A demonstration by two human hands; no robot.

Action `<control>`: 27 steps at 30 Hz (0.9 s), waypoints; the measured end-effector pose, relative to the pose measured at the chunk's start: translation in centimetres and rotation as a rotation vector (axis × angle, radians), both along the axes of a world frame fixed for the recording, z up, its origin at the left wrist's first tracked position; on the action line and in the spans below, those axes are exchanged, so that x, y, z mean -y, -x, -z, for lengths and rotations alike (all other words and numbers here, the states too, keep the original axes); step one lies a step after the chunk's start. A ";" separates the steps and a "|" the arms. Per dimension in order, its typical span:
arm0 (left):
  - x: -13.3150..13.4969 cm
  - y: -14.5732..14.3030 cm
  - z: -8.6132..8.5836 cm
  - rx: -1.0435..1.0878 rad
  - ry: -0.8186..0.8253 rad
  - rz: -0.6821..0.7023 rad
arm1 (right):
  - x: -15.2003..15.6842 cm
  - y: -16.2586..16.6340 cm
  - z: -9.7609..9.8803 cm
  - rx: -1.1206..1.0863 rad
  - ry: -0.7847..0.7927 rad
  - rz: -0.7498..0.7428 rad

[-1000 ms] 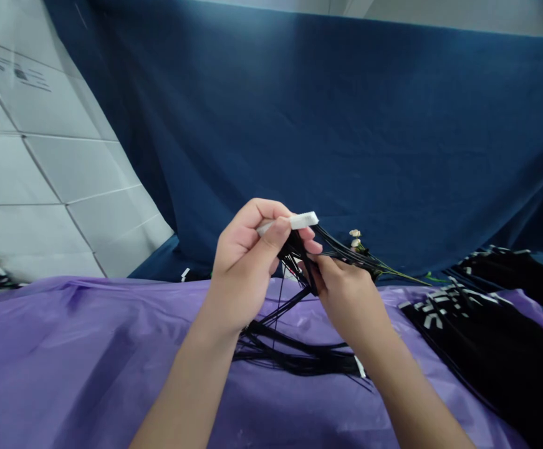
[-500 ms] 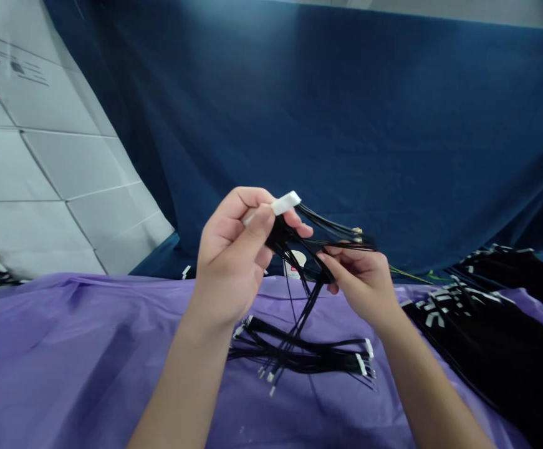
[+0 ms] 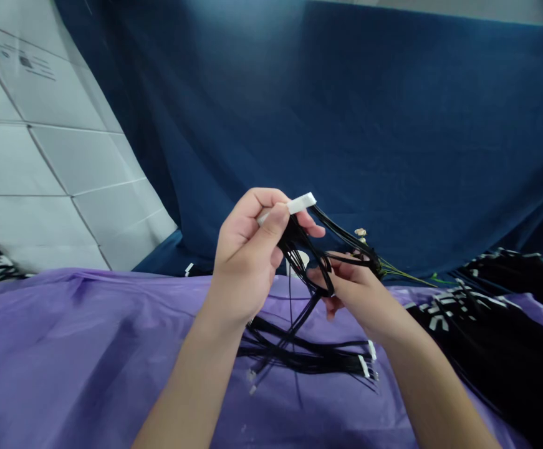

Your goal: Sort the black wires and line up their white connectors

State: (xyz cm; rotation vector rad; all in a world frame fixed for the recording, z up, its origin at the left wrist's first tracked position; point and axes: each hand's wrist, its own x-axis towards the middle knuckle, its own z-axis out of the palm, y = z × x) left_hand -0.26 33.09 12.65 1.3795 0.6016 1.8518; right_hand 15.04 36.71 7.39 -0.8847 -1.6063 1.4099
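Between the thumb and fingers of my left hand (image 3: 247, 265) is a long white connector (image 3: 302, 202), tilted up to the right. Thin black wires (image 3: 294, 240) run from it, some drooping in loops towards my right hand (image 3: 358, 284). That hand is curled around the looped wires, its fingertips partly hidden by them. Loose wire ends hang down below both hands. Under them, a bundle of black wires (image 3: 308, 362) with white connectors at its right end lies on the purple sheet (image 3: 112, 355).
More black cables with white ends (image 3: 481, 349) are heaped at the right. A flower on a green stem (image 3: 361, 232) and a white cup (image 3: 300, 259) stand behind my hands. Dark blue cloth (image 3: 346, 118) hangs at the back, white boxes (image 3: 19, 162) at the left.
Both hands sit slightly further right in view. My right hand has turned and dropped a little, and the wires between the hands now form wider loops. The connector stays in my left hand.
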 end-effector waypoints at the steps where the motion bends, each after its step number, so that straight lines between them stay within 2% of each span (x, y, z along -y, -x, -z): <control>1: 0.0 0.1 0.0 -0.008 -0.003 -0.005 | -0.1 -0.1 0.1 0.014 -0.036 -0.014; 3: -0.2 0.1 0.2 -0.039 -0.015 -0.007 | -0.3 -0.3 0.4 0.072 -0.129 -0.003; 7: -0.7 -0.2 0.7 -0.078 -0.035 0.013 | -1.0 -0.5 1.1 0.200 -0.284 0.153; 9: -0.9 -0.5 0.9 -0.072 -0.028 0.039 | -1.3 -0.5 1.1 0.202 -0.230 0.148; 12: -1.0 -1.0 1.1 -0.100 0.005 0.045 | -1.3 -0.4 0.6 0.161 -0.019 0.105; 14: -1.0 -1.3 1.3 -0.129 0.023 0.024 | -1.3 -0.2 0.2 0.130 0.082 0.151; 17: -0.9 -1.7 1.5 -0.164 0.047 0.012 | -1.3 -0.1 -0.1 0.101 0.137 0.229; 24: -1.0 -2.1 1.7 -0.164 0.078 0.037 | -1.9 -0.2 0.6 0.131 0.143 0.245; 27: -1.0 -2.2 1.8 -0.149 0.070 0.045 | -2.4 -0.3 1.0 0.133 0.196 0.218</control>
